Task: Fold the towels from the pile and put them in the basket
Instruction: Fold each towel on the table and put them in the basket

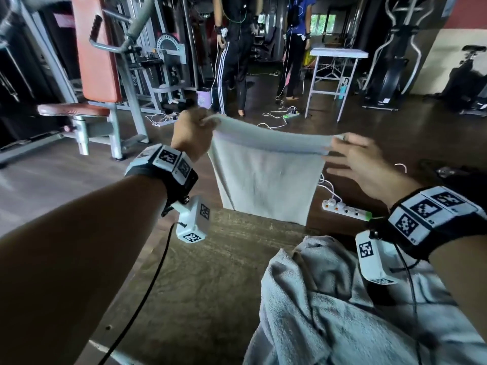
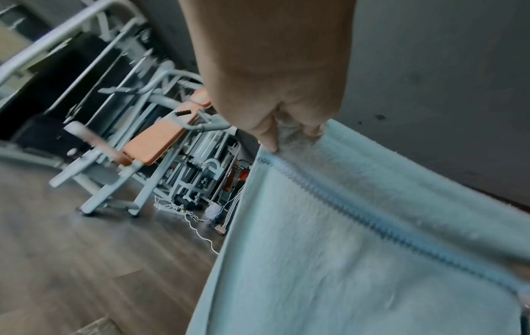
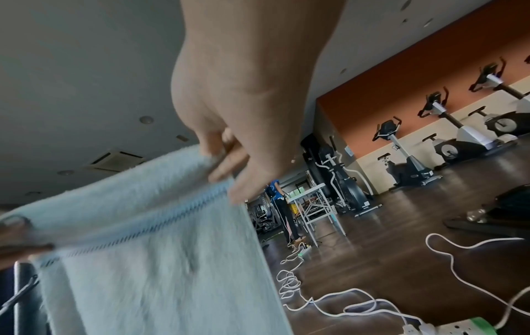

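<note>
Hanging lengthwise downward, the towel (image 1: 266,177) is pinched at its top corners by left hand (image 1: 193,133) and right hand (image 1: 361,159) fingers.

Pale grey-blue towel (image 1: 266,177) with a blue zigzag stripe.

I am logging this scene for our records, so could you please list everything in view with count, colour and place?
held towel: one, pale grey-white, hanging between both hands above the table
towel pile: one heap, grey, near right of table
table: one, dark brown, below the hands
power strip: one, white, on the floor right of the held towel
weight bench: one, orange pads, far left
people: two, standing at the back
left hand: pinches the towel's top left corner
right hand: pinches the top right corner
</note>
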Demonstrator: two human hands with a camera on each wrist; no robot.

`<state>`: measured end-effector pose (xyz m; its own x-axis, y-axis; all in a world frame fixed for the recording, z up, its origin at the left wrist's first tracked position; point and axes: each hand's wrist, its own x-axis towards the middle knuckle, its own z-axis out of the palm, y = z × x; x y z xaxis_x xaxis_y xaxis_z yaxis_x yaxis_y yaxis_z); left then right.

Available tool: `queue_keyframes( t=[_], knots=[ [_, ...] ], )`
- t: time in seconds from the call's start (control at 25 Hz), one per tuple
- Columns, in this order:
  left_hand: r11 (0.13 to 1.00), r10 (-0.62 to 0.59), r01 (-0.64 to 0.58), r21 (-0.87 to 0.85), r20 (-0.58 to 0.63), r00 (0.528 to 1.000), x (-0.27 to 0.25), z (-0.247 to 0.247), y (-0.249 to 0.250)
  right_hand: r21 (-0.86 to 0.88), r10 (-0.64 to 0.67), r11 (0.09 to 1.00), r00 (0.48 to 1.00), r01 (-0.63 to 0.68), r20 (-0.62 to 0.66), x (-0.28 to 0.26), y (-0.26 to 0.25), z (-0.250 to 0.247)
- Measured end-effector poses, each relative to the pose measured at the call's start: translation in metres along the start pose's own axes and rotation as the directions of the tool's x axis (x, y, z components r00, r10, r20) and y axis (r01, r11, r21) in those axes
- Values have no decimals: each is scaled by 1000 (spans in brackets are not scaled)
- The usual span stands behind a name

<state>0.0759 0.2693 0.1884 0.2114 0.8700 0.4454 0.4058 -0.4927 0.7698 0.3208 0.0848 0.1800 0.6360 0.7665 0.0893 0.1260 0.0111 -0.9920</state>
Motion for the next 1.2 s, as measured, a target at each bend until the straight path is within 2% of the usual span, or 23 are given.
queue_keyframes(
  t=[0.04,0.12,0.32,0.44,0.56,0.72,0.88,0.96,1.08,1.2],
  knots=[
    [995,93,-92,36,-9,996,-7,-3,5,52,-54,997,998,56,-26,-6,0,-3],
    [985,160,-163,61,52,986,-19,-8,3,107,-107,988,992,114,-74,-19,5,-10],
    [990,94,-116,77,236,967,-58,-19,-27,-27,110,994,994,-109,9,-59,48,-24],
    [994,98,-108,36,209,973,-67,-24,-18,-17,123,992,992,-123,19,-70,46,-25],
    [996,85,-86,0,162,983,-54,-25,-3,-41,108,993,994,-108,-14,-64,30,-24],
    [979,79,-112,173,187,979,-41,-21,-5,-88,111,990,993,-114,-39,-49,25,-25],
    [900,11,-145,410,312,950,-47,-24,-25,-151,116,982,993,-117,-20,-50,35,-24],
    [910,-33,-110,400,334,942,-55,-26,-34,-185,139,973,990,-135,6,-58,39,-24],
    [969,-70,-12,246,322,944,-59,-36,-26,-196,144,970,989,-144,-13,-69,28,-25],
    [979,-23,-39,202,297,955,-59,-54,3,-209,46,976,996,-61,-73,-78,3,-29]
  ],
)
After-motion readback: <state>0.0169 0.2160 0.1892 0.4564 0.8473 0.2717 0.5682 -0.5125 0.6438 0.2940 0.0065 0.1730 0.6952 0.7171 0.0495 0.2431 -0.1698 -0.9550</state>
